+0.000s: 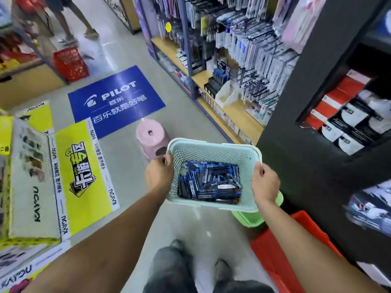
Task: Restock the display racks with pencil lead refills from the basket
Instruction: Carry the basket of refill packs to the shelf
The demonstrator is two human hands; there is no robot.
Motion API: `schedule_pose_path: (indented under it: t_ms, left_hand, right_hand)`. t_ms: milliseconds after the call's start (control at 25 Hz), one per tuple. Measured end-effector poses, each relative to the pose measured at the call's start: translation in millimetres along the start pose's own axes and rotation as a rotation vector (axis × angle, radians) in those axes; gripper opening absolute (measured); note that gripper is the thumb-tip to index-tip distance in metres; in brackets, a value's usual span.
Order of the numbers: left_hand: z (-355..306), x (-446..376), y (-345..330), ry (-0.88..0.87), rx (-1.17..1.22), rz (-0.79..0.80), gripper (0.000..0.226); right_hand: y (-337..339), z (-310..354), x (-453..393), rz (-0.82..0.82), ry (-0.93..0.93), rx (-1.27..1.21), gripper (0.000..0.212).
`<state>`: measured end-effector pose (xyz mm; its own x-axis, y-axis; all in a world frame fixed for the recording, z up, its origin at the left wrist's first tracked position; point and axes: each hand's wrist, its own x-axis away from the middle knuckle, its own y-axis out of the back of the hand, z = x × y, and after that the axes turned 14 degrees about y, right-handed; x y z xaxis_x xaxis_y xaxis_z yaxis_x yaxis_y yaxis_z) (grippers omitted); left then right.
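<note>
Mint basket (pixel 213 150) of lead refills (pixel 209 181) between left hand (pixel 158 173), right hand (pixel 265 182) grips.

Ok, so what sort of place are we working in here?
Most likely a stationery shop aisle. Display racks of hanging pen packs line the right side, a blue PILOT floor sticker advertises pens, and a red shopping basket sits on the floor ahead. Both hands hold the mint basket of refills.

a shop aisle with a pale glossy floor (pixel 118 51) catching light glare. a blue pilot floor sticker (pixel 116 100) lies beside a yellow floor sticker (pixel 82 176). a pink stool (pixel 150 138) stands between them and wooden shelves (pixel 232 111); a black pillar (pixel 300 106) rises on the right.
</note>
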<state>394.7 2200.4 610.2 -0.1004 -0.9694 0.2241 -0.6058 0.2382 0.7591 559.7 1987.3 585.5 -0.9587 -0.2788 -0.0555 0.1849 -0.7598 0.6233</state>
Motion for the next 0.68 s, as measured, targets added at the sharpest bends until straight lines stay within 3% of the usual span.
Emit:
schedule_pose_path:
  t_ms: [400, 680]
  left_hand:
    - [-145.8, -313.8, -67.8, -0.182, -0.137, 0.14, 0.061]
    - [-252.4, -442.0, -119.3, -0.307, -0.226, 0.252, 0.058]
  right_hand:
    - [-202.5, 99.1, -194.6, -0.214, -0.18, 0.063, 0.047]
    - [-268.9, 142.5, -301.7, -0.314, -0.317, 0.144, 0.045]
